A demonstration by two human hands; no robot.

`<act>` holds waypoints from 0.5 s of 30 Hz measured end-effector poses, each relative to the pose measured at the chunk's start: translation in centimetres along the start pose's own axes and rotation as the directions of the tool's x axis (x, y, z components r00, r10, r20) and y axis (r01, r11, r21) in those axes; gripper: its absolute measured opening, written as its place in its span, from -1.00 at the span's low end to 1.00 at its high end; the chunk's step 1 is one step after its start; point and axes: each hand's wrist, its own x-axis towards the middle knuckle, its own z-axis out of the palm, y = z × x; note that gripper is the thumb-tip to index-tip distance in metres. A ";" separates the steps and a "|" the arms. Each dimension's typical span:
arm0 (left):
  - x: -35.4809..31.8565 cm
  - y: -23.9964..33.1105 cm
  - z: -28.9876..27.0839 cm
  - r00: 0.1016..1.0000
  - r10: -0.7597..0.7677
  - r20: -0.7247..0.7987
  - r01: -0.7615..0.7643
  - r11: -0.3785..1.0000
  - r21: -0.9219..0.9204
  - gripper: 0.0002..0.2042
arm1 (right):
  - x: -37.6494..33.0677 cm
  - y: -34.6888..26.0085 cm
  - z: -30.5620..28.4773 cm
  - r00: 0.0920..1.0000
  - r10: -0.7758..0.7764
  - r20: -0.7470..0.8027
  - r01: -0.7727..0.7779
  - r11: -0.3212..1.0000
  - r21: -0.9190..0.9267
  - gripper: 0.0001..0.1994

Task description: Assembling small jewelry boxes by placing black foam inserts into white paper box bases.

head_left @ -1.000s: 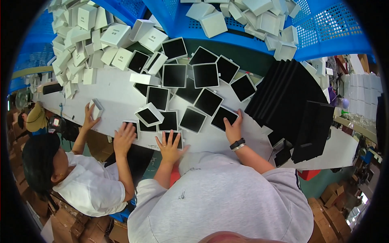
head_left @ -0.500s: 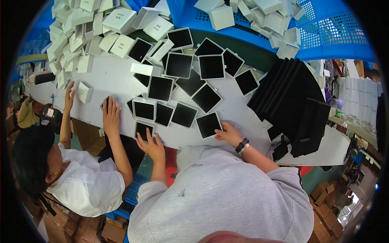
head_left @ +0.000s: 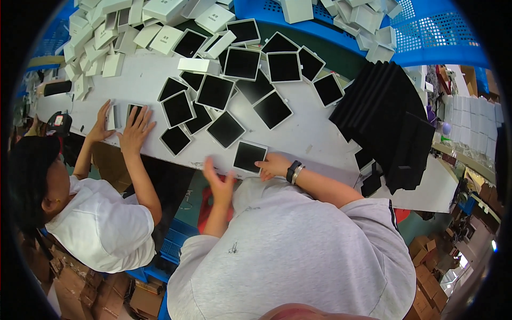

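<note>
My right hand (head_left: pixel 274 166) grips the right side of a square white box with a black foam-like insert (head_left: pixel 249 156), close to the table's front edge. Left of it, my left hand (head_left: pixel 218 181) is held just off that edge, its fingers apart and empty, slightly blurred. Beyond the hands lies a loose cluster of similar white boxes with black inserts, among them a tilted box (head_left: pixel 225 129) and a box (head_left: pixel 175 140) nearer the edge. Some of these overlap or rest on one another.
To the left, a co-worker's hands (head_left: pixel 136 130) handle a small box (head_left: pixel 133 113). White boxes (head_left: pixel 112 65) pile up at the back left. Blue crates (head_left: pixel 426 37) stand at the back right. A large stack of black foam sheets (head_left: pixel 381 128) covers the table's right part.
My right hand has brought its box to the left. My left hand has come away from a box by the edge, moving right. Several boxes have shifted left and away; the co-worker's hands have moved closer together.
</note>
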 end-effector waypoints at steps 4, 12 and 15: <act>-1.3 4.4 1.8 0.932 0.227 0.283 -0.338 0.825 0.452 -0.24 | -0.9 -2.3 1.9 0.963 -0.257 0.080 0.262 0.828 -0.495 -0.51; 2.9 0.9 -0.7 0.890 0.298 0.345 -0.455 0.623 0.636 -0.41 | -4.2 -3.6 -1.1 0.334 -0.895 -0.295 0.306 0.399 -0.865 -0.55; 3.9 1.6 -1.7 0.853 0.342 0.394 -0.521 0.592 0.614 -0.32 | -4.7 -4.3 -4.0 0.104 -0.974 -0.199 0.017 0.202 -0.979 -0.45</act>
